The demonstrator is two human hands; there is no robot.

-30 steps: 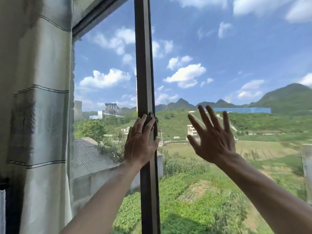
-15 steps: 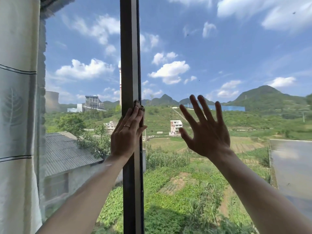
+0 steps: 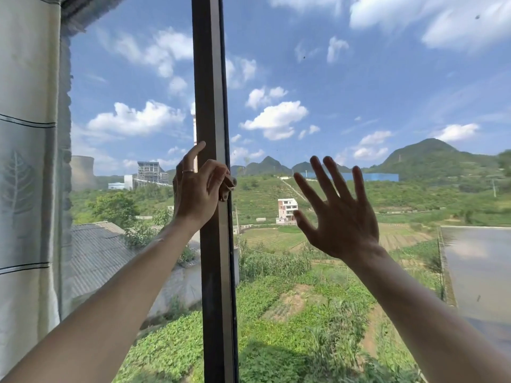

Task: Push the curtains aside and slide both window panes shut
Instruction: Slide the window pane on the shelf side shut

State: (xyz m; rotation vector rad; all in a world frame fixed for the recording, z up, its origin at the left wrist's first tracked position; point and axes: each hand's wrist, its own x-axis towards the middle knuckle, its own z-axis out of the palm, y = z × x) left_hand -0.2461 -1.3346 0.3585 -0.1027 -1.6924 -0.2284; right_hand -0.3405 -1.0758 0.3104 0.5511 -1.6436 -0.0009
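The left hand [image 3: 197, 189] is up at the dark window frame bar [image 3: 213, 244], with its arm reaching in from the bottom left corner. Its fingers are curled and pinching a small latch [image 3: 228, 186] on the bar, and one finger points straight up along the bar's left edge. A thin ring [image 3: 188, 171] sits on one finger. The right hand [image 3: 338, 214] is held up flat with all its fingers spread wide and loose — it grips nothing. Its palm faces the right window pane [image 3: 359, 92], but it is hard to tell if it really touches the glass. Its arm comes in from the bottom right corner. The frame bar stands straight up and down, tall and thin, running from the top of the view to the bottom, a bit left of the middle. The latch is about halfway up it, on its right edge. The left window pane [image 3: 127, 78] is on the other side of the bar. A pale curtain [image 3: 27, 189] with thin dark stripes and a leaf shape hangs down at the far left — it covers only the edge of the window. Outside are green fields, hills, a white house [image 3: 287, 211] and blue sky with clouds.
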